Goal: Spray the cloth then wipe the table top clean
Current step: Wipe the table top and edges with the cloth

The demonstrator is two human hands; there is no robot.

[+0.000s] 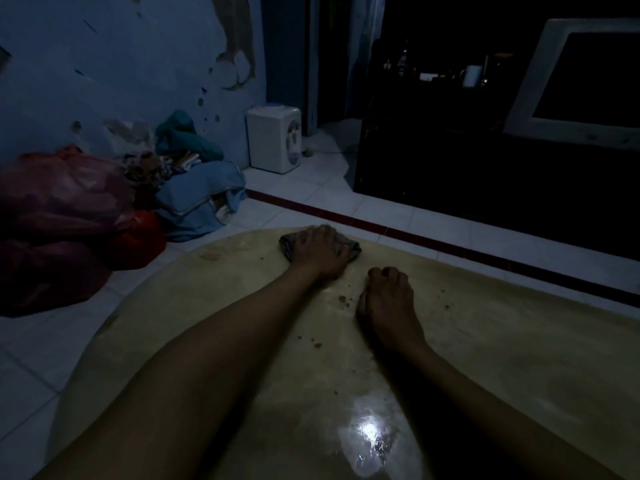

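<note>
A beige table top (502, 341) with a rounded left end fills the lower part of the head view. My left hand (320, 252) presses flat on a dark grey cloth (351, 249) near the table's far edge. My right hand (388, 303) rests on the table a little nearer, fingers curled under, with nothing visible in it. Small dark crumbs (343, 299) lie scattered between the hands and toward the front. A wet shiny patch (369, 431) reflects light near the front edge. No spray bottle is in view.
Red plastic bags (62, 216) and a pile of blue clothes (197, 199) sit on the white tiled floor at left. A white water dispenser (275, 138) stands by the wall. A dark cabinet (485, 161) runs behind the table, bearing a white-framed panel (530, 91).
</note>
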